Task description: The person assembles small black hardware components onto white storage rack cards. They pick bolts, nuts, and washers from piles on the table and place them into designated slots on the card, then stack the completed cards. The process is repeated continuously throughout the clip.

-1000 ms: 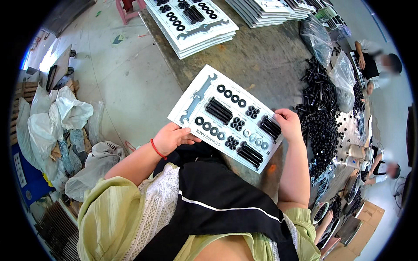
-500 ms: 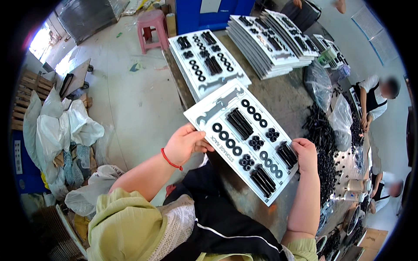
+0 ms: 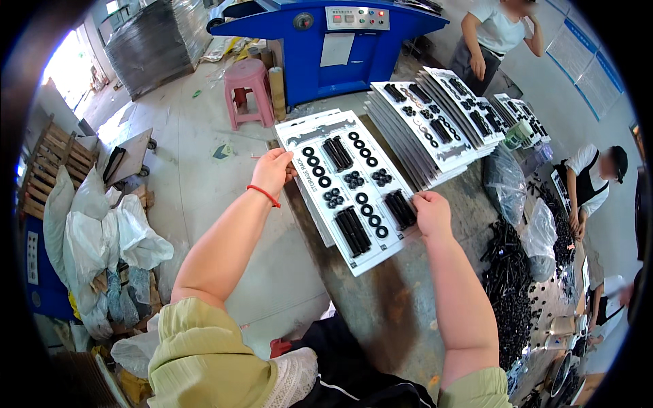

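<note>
The left grip (image 3: 274,170) pinches the left edge of a white card (image 3: 345,196), its thumb on the top face; the right grip (image 3: 432,212) pinches the opposite edge near a corner. A braided-looking red cord (image 3: 264,196) circles the left wrist.

The card, flat, stiff and rectangular, is held over the near end of the counter and overlaps a stack of white sheets (image 3: 314,216); whether it touches them I cannot tell. On its smooth face lie a flat grey metal wrench (image 3: 321,130) along the far end, ribbed-looking black bolts (image 3: 352,231) in bundles, rows of black rings (image 3: 316,166) and clusters of small round nuts (image 3: 381,177).

The counter (image 3: 401,306) is dull, scuffed and stained with rust-brown. Farther along it stand stacks of similar loaded cards (image 3: 425,146), a crinkled clear plastic bag (image 3: 505,180) and a loose, glinting heap of black hardware (image 3: 507,272).

Beyond the counter's end are a glossy pink stool (image 3: 248,85) and a blue-painted machine (image 3: 299,61); limp white sacks (image 3: 85,231) slump at the left.
</note>
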A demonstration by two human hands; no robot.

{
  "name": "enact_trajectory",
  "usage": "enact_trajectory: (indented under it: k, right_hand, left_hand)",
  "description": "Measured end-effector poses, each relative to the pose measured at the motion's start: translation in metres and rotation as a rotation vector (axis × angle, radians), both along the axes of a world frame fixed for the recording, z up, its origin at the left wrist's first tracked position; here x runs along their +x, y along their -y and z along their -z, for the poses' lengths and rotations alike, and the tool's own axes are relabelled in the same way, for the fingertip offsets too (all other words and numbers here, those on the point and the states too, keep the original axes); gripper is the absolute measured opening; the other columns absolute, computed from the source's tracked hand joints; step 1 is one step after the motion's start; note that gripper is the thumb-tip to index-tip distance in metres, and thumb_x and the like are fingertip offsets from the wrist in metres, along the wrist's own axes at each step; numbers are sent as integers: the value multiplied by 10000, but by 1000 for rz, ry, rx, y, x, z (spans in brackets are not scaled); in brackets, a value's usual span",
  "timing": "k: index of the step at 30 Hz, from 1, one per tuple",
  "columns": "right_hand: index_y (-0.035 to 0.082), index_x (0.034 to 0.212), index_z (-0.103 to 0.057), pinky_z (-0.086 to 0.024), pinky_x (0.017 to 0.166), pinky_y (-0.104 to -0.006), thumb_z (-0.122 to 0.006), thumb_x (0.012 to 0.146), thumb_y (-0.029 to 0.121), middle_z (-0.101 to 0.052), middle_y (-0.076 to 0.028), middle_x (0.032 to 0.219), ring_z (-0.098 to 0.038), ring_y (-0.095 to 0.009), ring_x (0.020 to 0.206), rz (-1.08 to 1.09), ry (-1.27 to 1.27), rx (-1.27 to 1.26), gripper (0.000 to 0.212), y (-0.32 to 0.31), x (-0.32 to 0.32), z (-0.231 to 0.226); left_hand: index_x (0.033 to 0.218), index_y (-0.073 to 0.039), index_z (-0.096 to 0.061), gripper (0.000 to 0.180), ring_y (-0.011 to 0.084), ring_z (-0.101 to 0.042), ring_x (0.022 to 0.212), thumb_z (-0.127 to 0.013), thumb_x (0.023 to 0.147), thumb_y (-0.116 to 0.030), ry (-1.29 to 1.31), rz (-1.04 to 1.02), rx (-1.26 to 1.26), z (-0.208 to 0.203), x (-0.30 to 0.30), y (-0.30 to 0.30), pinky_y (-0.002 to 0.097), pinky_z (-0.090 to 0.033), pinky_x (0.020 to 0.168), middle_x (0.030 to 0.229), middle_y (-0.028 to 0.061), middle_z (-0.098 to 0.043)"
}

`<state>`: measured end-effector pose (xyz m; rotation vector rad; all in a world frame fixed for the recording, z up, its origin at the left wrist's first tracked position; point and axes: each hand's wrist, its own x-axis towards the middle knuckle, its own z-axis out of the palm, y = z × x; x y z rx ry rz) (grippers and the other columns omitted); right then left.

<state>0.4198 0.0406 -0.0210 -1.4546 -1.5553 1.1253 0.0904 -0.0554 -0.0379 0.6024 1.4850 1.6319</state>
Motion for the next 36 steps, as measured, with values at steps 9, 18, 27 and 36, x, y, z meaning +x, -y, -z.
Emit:
enact_trajectory:
  k: [9,18,27,36]
  right_hand:
    - [-13,873,-722,-524,759,-397,-602,844,162,-713,-191,841,-686,-304,798,-1,182,74,214,-42,-57,25]
    - [25,962,-711,-494,879,-474,-545,897,251,-648,-219,1036,-611,-411,980,-95,308,285,287,-44,-60,31]
    - [49,1111,-638,-454,948,-458,-652,884,224,-612,-166,1147,-561,-383,1094,-93,345,508,287,34,50,22]
    - [38,1113,-621,-428,980,-427,-633,898,206,-590,-154,1195,-529,-363,1144,393,419,412,274,185,267,8]
  left_hand:
    - [974,-8,-661,191,76,-552,645,-559,957,-168,-144,-73,-3,37,-60,-65,225,-424,563,787,-1,-632]
    - [1016,-17,-650,200,68,-522,563,-602,956,-202,-154,-126,-47,72,-93,-78,207,-392,487,709,-11,-595]
    - [1091,-51,-604,196,72,-483,611,-565,983,-210,-312,-300,61,34,-47,-22,219,-365,526,740,11,-575]
    - [1205,14,-523,276,99,-535,705,-500,930,15,-403,437,493,-18,223,62,217,-433,626,808,56,-576]
